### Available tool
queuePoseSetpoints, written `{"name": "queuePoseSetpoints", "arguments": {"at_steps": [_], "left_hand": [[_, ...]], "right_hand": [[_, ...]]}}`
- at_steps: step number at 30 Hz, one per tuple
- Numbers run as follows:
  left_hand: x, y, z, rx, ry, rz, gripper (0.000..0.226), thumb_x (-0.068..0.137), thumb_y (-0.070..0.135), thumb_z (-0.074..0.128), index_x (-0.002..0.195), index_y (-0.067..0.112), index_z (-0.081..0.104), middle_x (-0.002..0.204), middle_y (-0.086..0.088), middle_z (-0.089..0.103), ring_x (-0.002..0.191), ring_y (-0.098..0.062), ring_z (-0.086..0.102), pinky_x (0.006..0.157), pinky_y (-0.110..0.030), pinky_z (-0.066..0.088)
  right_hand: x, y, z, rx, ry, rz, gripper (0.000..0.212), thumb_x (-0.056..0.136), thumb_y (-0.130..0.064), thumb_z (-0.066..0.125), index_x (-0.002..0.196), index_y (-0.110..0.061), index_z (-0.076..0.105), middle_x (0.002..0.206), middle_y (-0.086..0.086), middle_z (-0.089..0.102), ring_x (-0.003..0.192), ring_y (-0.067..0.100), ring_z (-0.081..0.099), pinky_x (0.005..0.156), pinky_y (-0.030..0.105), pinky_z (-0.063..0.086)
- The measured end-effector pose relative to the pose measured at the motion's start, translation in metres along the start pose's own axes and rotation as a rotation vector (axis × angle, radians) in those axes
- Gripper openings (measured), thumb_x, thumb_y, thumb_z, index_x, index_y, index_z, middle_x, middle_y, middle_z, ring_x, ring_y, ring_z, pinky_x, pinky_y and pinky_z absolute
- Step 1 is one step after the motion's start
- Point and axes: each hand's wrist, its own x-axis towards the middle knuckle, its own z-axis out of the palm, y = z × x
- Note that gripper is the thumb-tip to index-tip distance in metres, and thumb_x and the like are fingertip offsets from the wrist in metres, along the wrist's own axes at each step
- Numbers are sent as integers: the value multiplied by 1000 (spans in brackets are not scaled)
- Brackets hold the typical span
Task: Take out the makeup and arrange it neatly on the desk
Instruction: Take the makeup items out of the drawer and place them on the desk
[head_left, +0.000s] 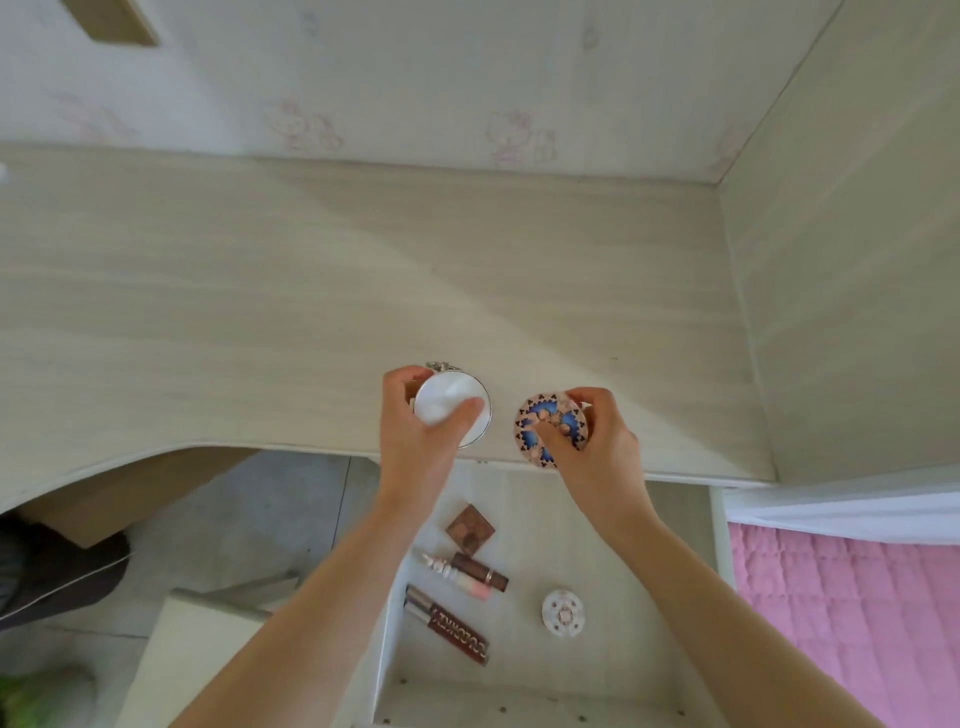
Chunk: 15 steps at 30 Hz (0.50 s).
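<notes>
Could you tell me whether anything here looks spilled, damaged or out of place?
Nothing stands out. The left hand holds a white compact, the right hand a patterned one, both intact; the drawer items lie loose but unspilled.

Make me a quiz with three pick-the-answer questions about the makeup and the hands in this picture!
1. Where is the small white round compact?
A. in the open drawer
B. on the desk
C. on the pink bedspread

2. What colour is the compact in the left hand?
A. black
B. white
C. green

3. What is the right hand doing?
A. lying flat and empty
B. pointing at the wall
C. holding a patterned round compact

Answers: 1 A, it lies in the drawer beside the lip gloss tubes. 2 B, its lid is shiny white. 3 C, the fingers curl round the pink and blue case.
</notes>
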Motion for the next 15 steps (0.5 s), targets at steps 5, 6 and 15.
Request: {"name": "queuePoseSetpoints", "arguments": {"at_steps": [5, 6, 15], "left_hand": [[48, -1, 6, 63, -35, 17, 52, 71, 15, 83, 107, 25, 47, 99, 14, 54, 93, -1, 55, 71, -17, 45], [56, -3, 6, 83, -45, 16, 52, 71, 15, 82, 106, 26, 46, 99, 13, 55, 94, -5, 56, 72, -20, 46], [89, -19, 0, 189, -90, -11, 48, 72, 16, 80, 105, 26, 45, 98, 9, 55, 89, -4, 55, 66, -20, 46]], "right_hand": [[46, -16, 23, -23, -42, -2, 32, 86, -23, 67, 111, -19, 49, 97, -1, 62, 83, 10, 60, 56, 11, 42], [54, -17, 28, -35, -57, 0, 31, 86, -23, 66, 111, -20, 48, 96, -1, 61, 82, 10, 60, 54, 12, 41], [85, -16, 60, -103, -121, 11, 34, 88, -24, 65, 116, -19, 45, 99, -1, 57, 85, 13, 57, 59, 17, 44]]}}
